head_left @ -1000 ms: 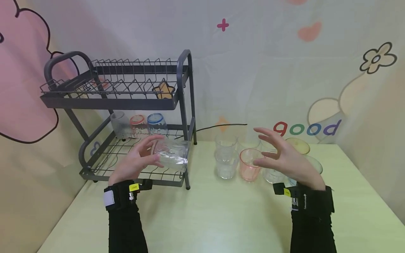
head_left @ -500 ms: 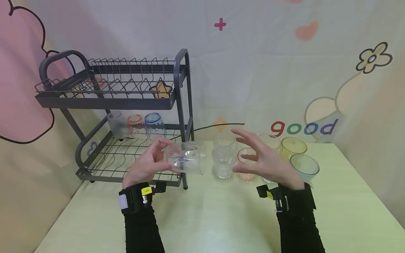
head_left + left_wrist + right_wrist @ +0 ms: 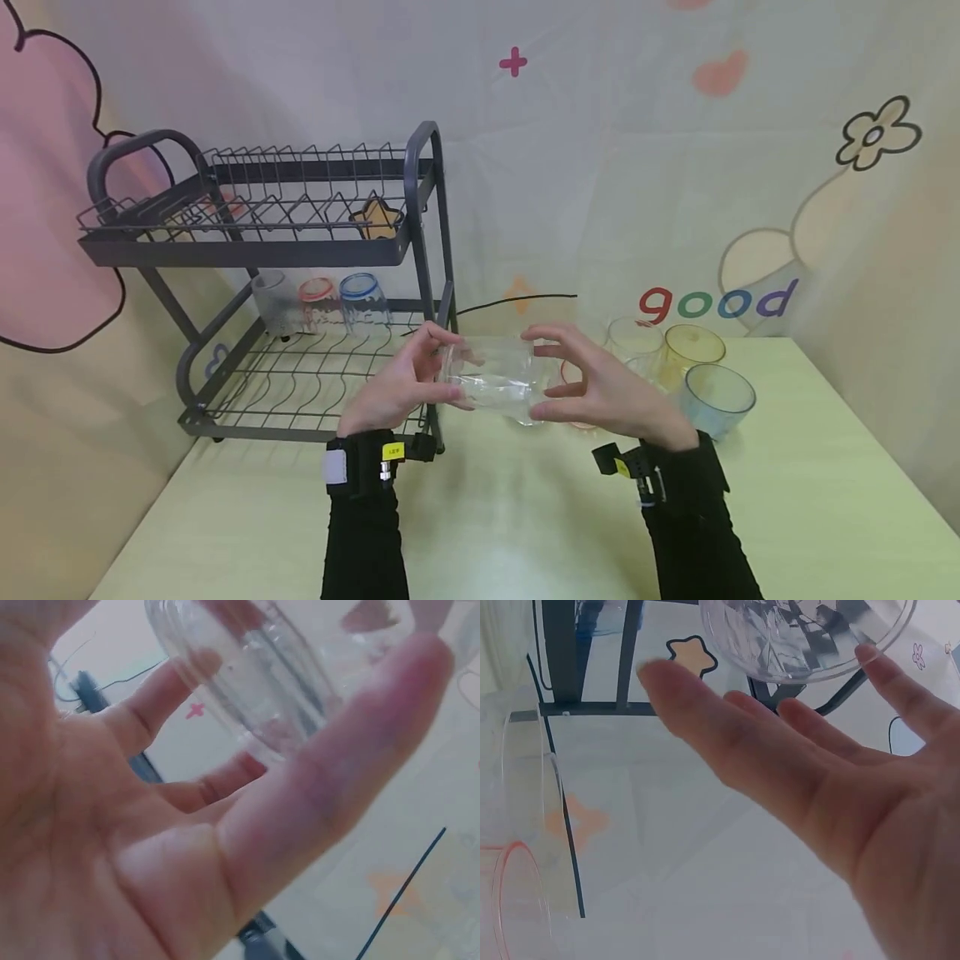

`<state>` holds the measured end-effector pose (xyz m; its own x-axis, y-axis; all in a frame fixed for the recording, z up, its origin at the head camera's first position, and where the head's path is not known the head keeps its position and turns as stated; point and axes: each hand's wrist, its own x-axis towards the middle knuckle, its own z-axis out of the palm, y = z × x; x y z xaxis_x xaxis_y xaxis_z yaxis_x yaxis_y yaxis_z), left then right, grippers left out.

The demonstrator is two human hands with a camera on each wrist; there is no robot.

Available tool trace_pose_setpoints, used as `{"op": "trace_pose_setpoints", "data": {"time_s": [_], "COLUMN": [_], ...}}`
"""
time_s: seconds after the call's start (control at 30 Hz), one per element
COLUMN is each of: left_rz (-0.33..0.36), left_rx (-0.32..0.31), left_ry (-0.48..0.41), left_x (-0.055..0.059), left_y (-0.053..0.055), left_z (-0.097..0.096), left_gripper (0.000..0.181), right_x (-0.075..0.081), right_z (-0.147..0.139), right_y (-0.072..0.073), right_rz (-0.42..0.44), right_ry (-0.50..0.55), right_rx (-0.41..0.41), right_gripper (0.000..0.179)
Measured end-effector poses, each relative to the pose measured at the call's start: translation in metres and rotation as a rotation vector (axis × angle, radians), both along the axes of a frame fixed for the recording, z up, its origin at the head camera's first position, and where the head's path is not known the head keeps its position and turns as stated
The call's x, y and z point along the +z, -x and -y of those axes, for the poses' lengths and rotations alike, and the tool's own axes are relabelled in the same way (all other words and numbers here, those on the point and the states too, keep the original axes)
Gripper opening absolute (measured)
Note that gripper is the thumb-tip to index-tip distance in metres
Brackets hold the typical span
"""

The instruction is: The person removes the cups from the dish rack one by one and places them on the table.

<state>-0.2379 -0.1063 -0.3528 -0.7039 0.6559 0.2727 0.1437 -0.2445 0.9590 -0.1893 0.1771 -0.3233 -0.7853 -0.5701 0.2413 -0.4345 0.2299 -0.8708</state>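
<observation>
Moved: since half a second ago, the left hand (image 3: pixel 393 385) has carried the clear glass (image 3: pixel 489 372) rightward past the rack's near leg, and the right hand (image 3: pixel 609 390) has come left to meet it.
Left fingers: curled round one end of the glass, thumb underneath.
Right fingers: spread wide at the glass's other end, gripping nothing; whether a fingertip touches the rim, I cannot tell.
Clear glass: on its side above the desk (image 3: pixel 480 525), between both hands.
Beyond the right hand: blue glass (image 3: pixel 717 402) and yellow glass (image 3: pixel 694 348) standing near each other; red-rimmed glass (image 3: pixel 526 904) partly hidden.
Rack (image 3: pixel 255 252): farther left, three upturned glasses (image 3: pixel 322 307) on its lower tier.
</observation>
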Motion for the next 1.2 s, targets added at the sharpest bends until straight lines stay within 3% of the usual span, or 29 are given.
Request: {"op": "trace_pose_setpoints", "data": {"time_s": [0.1,0.33,0.47,0.7,0.8,1.0,1.2], "left_rz": [0.016,0.013,0.004,-0.184,-0.227,-0.255,-0.313], "left_rx": [0.017,0.039,0.049,0.166,0.186,0.191,0.238], "left_ry": [-0.024,-0.05,-0.022,0.289,0.371,0.428,0.475], "left_x": [-0.001,-0.002,-0.001,0.006,0.009,0.014,0.02], "left_y": [-0.001,0.001,0.001,-0.002,-0.004,-0.006,-0.011], "left_z": [-0.007,-0.022,-0.028,-0.028,-0.028,-0.029,-0.027], "left_gripper": [0.059,0.058,0.057,0.058,0.059,0.062,0.063], "right_x": [0.001,-0.007,-0.009,-0.002,0.001,0.002,0.003], "right_z": [-0.001,-0.007,-0.012,-0.018,-0.017,-0.016,-0.015], "right_y": [-0.001,0.011,0.014,0.006,0.003,0.003,0.002], "right_rz": [0.091,0.011,0.019,-0.041,-0.102,-0.185,-0.168], "right_ry": [0.019,0.125,0.168,0.045,-0.051,-0.177,-0.235], "right_rx": [0.006,-0.004,-0.014,-0.123,-0.19,-0.262,-0.254], "right_gripper": [0.086,0.079,0.077,0.079,0.08,0.079,0.076]}}
